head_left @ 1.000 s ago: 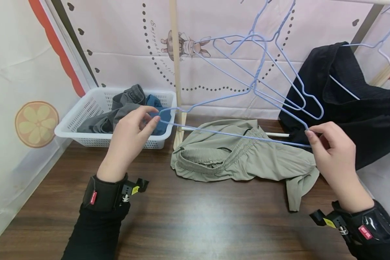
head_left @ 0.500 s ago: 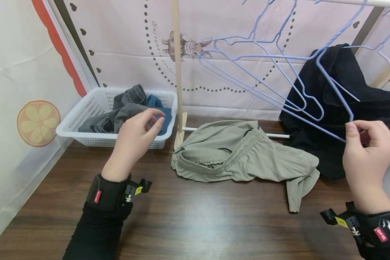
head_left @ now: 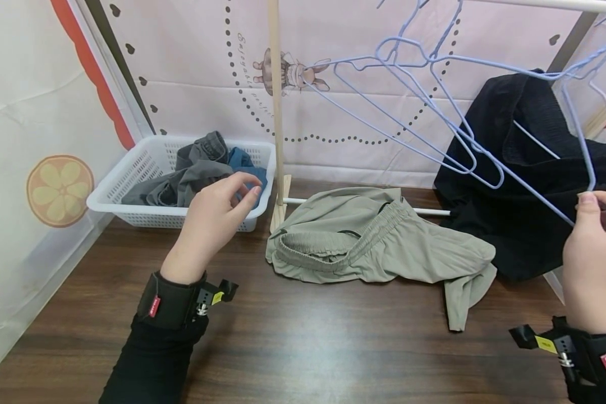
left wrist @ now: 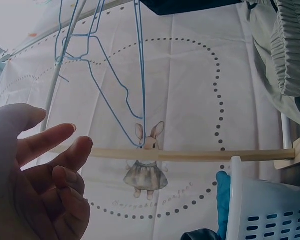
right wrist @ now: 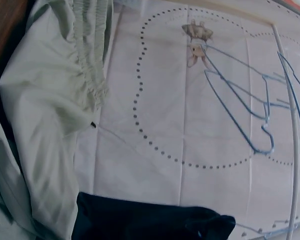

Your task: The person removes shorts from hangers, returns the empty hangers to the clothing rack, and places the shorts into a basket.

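In the head view my right hand (head_left: 596, 252), partly cut off by the right edge, pinches a lower corner of a blue wire hanger (head_left: 537, 196) between thumb and fingers. The hanger is raised and bare, in front of the black garment. My left hand (head_left: 214, 219) holds nothing; its fingers hang loosely curled before the basket. In the left wrist view the left hand (left wrist: 45, 175) has its thumb apart from the fingers. Grey-green elastic-waist pants (head_left: 429, 247) lie on the table below the hangers. The right hand is not visible in the right wrist view.
A white basket (head_left: 126, 212) with grey and blue clothes stands at the back left, beside a wooden post (head_left: 275, 101). Several blue hangers (head_left: 361, 115) hang from a white rail (head_left: 560, 4). A black garment (head_left: 490, 168) hangs at the right. The table (head_left: 308, 348) is dark wood.
The left hand has let go of the hanger and stays near the basket, shifting slightly right. My right hand has carried the hanger to the right, and the hanger has turned.
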A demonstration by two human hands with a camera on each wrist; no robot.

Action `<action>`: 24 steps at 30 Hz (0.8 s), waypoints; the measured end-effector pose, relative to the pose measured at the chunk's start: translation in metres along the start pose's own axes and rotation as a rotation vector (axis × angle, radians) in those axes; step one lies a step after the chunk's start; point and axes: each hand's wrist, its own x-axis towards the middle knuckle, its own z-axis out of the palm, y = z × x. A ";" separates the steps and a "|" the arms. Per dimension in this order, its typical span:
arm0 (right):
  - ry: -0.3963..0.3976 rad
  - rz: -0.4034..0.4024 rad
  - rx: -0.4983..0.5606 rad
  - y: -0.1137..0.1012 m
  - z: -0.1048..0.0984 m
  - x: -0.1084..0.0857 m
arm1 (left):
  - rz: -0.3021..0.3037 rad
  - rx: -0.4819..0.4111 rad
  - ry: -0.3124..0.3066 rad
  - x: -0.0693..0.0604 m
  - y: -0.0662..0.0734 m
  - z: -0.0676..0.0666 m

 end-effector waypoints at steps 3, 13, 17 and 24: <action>0.008 0.090 0.000 0.003 -0.003 0.004 | 0.006 0.012 -0.004 0.000 0.000 0.001; 0.053 0.200 -0.003 0.026 -0.007 0.016 | 0.000 0.020 -0.030 0.000 0.001 0.001; 0.065 0.215 0.013 0.034 -0.006 0.019 | 0.002 0.028 -0.033 0.000 0.001 0.002; 0.109 0.242 0.259 0.045 -0.002 0.028 | 0.007 0.040 -0.052 0.001 0.001 0.005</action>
